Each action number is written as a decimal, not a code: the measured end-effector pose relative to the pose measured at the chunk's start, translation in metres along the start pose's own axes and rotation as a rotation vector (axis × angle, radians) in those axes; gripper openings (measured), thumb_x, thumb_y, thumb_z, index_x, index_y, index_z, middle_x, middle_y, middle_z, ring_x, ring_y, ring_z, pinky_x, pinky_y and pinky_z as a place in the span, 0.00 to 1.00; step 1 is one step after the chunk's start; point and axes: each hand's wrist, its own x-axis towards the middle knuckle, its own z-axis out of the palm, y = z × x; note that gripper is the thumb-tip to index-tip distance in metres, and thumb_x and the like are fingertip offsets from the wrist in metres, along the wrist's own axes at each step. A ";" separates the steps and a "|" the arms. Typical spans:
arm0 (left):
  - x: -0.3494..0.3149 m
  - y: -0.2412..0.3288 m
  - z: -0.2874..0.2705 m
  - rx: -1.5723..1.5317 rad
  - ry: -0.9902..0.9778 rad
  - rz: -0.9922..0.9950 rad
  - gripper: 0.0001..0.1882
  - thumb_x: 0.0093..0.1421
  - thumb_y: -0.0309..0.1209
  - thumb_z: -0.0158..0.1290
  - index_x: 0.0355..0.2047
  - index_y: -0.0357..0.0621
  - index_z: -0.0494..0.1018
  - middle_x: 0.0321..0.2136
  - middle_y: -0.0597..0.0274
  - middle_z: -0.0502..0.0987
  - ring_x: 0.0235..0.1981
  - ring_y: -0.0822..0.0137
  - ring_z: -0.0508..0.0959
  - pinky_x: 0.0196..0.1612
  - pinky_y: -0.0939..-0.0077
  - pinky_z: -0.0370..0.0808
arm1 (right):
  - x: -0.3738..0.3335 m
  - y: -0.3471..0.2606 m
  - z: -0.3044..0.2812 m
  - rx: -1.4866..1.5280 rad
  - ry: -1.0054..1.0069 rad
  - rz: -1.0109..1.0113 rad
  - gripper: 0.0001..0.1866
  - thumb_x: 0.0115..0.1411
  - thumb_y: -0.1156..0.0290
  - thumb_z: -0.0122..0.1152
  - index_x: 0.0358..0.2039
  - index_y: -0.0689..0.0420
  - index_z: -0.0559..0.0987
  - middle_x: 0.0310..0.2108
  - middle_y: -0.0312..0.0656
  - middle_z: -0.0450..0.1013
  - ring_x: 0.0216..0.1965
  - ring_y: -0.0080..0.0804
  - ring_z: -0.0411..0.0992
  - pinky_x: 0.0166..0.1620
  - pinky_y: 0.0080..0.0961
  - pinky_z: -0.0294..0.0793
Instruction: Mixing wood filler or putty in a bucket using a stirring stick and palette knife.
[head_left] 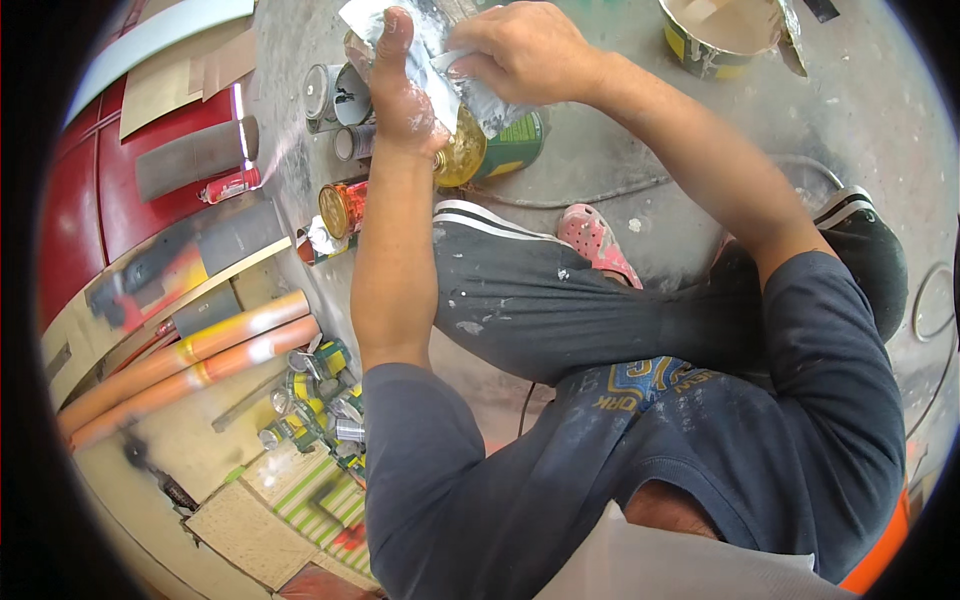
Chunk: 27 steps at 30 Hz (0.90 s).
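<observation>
Near the top of the head view, my left hand (405, 105) is raised with its thumb up, gripping a crumpled white sheet (432, 85) smeared with grey. Its other fingers are mostly hidden behind the sheet. My right hand (530, 50) pinches a loose, bluish-white part of thin material (488, 108) against it. Whether this is the same sheet or a separate cloth, I cannot tell. White residue coats my left palm. Just below the hands, a green-and-yellow can (515, 145) lies on its side on the floor.
Grey cans (320, 95) and a red-orange can (343, 208) sit left of my forearm. A bucket (715, 45) of beige material stands at upper right. A hose (570, 203) crosses the floor beside my pink clog (597, 242). Orange tubes (200, 375) lie at left.
</observation>
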 end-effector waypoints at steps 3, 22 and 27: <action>0.001 -0.001 -0.003 0.020 0.018 0.007 0.35 0.52 0.55 0.51 0.49 0.38 0.63 0.43 0.57 0.72 0.44 0.62 0.72 0.47 0.68 0.69 | 0.000 -0.001 -0.002 0.017 0.000 -0.030 0.11 0.48 0.63 0.57 0.33 0.51 0.76 0.23 0.43 0.73 0.27 0.43 0.73 0.28 0.38 0.70; 0.006 -0.002 0.009 0.124 0.066 0.214 0.42 0.49 0.63 0.48 0.52 0.40 0.60 0.48 0.59 0.68 0.49 0.59 0.68 0.51 0.64 0.65 | -0.004 -0.003 0.008 0.220 -0.023 -0.016 0.12 0.49 0.60 0.59 0.34 0.51 0.77 0.20 0.44 0.73 0.26 0.45 0.72 0.31 0.37 0.70; 0.013 -0.009 0.001 0.226 0.109 0.249 0.42 0.50 0.63 0.46 0.52 0.41 0.60 0.47 0.59 0.68 0.49 0.60 0.68 0.51 0.64 0.66 | 0.002 -0.007 -0.001 0.123 -0.127 -0.005 0.14 0.49 0.60 0.59 0.35 0.51 0.77 0.22 0.44 0.73 0.27 0.45 0.73 0.33 0.36 0.70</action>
